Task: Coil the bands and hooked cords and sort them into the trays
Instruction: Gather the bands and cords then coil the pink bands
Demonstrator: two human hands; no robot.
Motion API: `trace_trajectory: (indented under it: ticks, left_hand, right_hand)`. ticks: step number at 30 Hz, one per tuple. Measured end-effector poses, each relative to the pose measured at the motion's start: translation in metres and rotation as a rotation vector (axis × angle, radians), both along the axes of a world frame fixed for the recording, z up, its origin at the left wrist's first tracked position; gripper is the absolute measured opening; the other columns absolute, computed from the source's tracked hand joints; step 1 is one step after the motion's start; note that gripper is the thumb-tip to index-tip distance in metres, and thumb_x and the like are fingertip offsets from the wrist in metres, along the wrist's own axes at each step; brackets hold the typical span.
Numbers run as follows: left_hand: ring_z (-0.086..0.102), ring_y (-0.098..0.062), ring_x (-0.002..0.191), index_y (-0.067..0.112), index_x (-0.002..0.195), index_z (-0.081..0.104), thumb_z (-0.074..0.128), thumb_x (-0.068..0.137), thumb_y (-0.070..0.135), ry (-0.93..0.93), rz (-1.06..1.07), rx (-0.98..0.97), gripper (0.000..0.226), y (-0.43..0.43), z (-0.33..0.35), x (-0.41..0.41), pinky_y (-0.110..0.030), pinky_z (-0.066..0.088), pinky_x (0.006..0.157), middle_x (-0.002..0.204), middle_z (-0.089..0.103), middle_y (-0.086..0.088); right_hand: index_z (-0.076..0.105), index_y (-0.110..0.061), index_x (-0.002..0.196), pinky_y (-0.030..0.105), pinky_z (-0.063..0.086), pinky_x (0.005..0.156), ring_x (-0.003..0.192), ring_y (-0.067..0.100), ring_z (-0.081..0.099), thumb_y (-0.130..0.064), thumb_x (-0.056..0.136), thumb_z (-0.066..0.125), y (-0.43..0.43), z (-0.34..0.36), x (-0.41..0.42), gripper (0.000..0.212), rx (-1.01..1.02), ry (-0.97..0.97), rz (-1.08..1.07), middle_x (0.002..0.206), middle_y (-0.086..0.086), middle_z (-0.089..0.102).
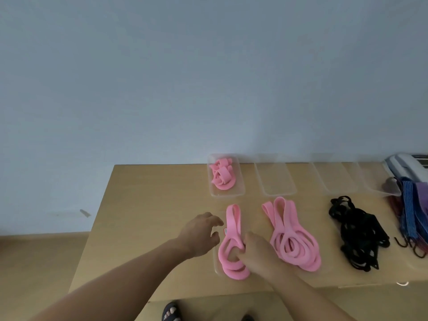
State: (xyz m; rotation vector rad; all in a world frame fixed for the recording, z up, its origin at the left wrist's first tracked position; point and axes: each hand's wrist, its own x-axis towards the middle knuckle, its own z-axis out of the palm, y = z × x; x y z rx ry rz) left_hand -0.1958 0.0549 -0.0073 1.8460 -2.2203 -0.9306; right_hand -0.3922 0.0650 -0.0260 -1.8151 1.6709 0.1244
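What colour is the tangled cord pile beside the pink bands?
Black tangled cord pile; head view.

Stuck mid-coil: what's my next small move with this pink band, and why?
Probably bring the left hand onto the far loop of the pink band and fold it back: the right hand pinches its middle, the left hovers open beside it, and it lies uncoiled.
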Motion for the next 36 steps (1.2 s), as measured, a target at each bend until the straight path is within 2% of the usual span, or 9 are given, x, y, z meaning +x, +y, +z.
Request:
trace_trajectory:
  ticks: [5, 11, 15, 17, 20, 23, 26, 31, 36]
  left_hand:
    - [0.052, -0.014, 0.119, 0.030, 0.137, 0.050, 0.053, 0.091, 0.026, -0.053, 0.002, 0.073, 0.046, 0.010, 0.003, -0.004, -0.030, 0.047, 0.094, 0.132, 0.053, 0.008]
    - [0.045, -0.019, 0.127, 0.030, 0.147, 0.036, 0.065, 0.085, 0.025, -0.130, -0.094, 0.137, 0.069, 0.008, 0.023, -0.005, -0.033, 0.044, 0.098, 0.144, 0.043, 0.004]
    - [0.042, -0.016, 0.132, 0.032, 0.150, 0.031, 0.075, 0.078, 0.029, -0.070, -0.157, 0.152, 0.084, 0.002, 0.046, -0.008, -0.030, 0.040, 0.104, 0.149, 0.038, 0.008]
    - [0.045, -0.012, 0.129, 0.034, 0.146, 0.039, 0.073, 0.081, 0.034, 0.013, -0.133, 0.148, 0.073, 0.000, 0.062, -0.009, -0.027, 0.040, 0.102, 0.145, 0.043, 0.012]
    - [0.060, -0.020, 0.101, 0.027, 0.123, 0.063, 0.057, 0.095, 0.032, 0.173, -0.034, -0.021, 0.028, -0.004, 0.094, -0.009, -0.035, 0.049, 0.090, 0.119, 0.066, 0.004]
    - [0.058, -0.025, 0.083, 0.014, 0.111, 0.065, 0.048, 0.102, 0.031, 0.258, 0.056, -0.147, 0.026, -0.010, 0.127, -0.013, -0.037, 0.047, 0.079, 0.099, 0.069, -0.006]
    - [0.065, -0.014, 0.080, 0.012, 0.103, 0.063, 0.045, 0.103, 0.022, 0.444, 0.098, -0.158, 0.021, -0.016, 0.160, -0.022, -0.022, 0.051, 0.069, 0.091, 0.074, -0.001]
    - [0.073, -0.023, 0.080, 0.019, 0.104, 0.064, 0.045, 0.102, 0.020, 0.645, 0.064, -0.027, 0.019, -0.019, 0.192, -0.028, -0.033, 0.060, 0.069, 0.086, 0.076, -0.005]
    - [0.071, -0.030, 0.076, 0.013, 0.105, 0.067, 0.054, 0.097, 0.023, 0.791, 0.082, 0.110, 0.019, -0.016, 0.206, -0.028, -0.036, 0.059, 0.063, 0.089, 0.075, -0.012]
  right_hand:
    - [0.052, -0.019, 0.073, 0.022, 0.038, 0.051, 0.057, 0.011, 0.053, -0.025, 0.087, 0.055, -0.006, 0.002, -0.007, 0.016, 0.061, -0.058, -0.107, 0.064, -0.005, 0.055]
    - [0.065, -0.011, 0.068, 0.025, 0.041, 0.047, 0.047, 0.011, 0.055, -0.016, 0.076, 0.066, -0.019, 0.033, -0.016, 0.009, 0.147, -0.314, -0.256, 0.057, -0.002, 0.061]
    - [0.065, 0.000, 0.092, 0.024, 0.046, 0.045, 0.050, 0.015, 0.061, -0.006, 0.083, 0.067, -0.025, 0.071, -0.015, 0.011, 0.284, -0.685, -0.379, 0.065, 0.010, 0.068]
    - [0.060, -0.003, 0.098, 0.024, 0.044, 0.042, 0.049, 0.016, 0.060, -0.001, 0.089, 0.062, -0.030, 0.093, -0.012, 0.010, 0.295, -0.857, -0.467, 0.065, 0.010, 0.066]
    - [0.057, -0.010, 0.105, 0.024, 0.042, 0.041, 0.046, 0.017, 0.058, -0.004, 0.090, 0.062, -0.039, 0.125, -0.014, 0.017, 0.273, -1.028, -0.530, 0.062, 0.009, 0.065]
    - [0.066, -0.019, 0.095, 0.025, 0.041, 0.043, 0.045, 0.017, 0.054, -0.034, 0.092, 0.062, -0.044, 0.153, -0.020, 0.016, 0.103, -0.890, -0.407, 0.060, 0.008, 0.067]
    - [0.067, -0.026, 0.071, 0.031, 0.046, 0.055, 0.047, 0.009, 0.052, -0.056, 0.095, 0.044, -0.048, 0.176, -0.023, 0.045, -0.259, -0.560, -0.193, 0.062, -0.001, 0.066]
    - [0.071, -0.026, 0.084, 0.022, 0.047, 0.060, 0.060, 0.002, 0.056, -0.049, 0.099, 0.045, -0.040, 0.209, -0.024, 0.038, -0.392, -0.886, -0.124, 0.072, -0.009, 0.069]
    - [0.074, -0.027, 0.086, 0.010, 0.046, 0.059, 0.066, -0.002, 0.065, -0.026, 0.093, 0.066, -0.038, 0.226, -0.024, 0.011, -0.475, -0.866, -0.038, 0.074, -0.013, 0.072]
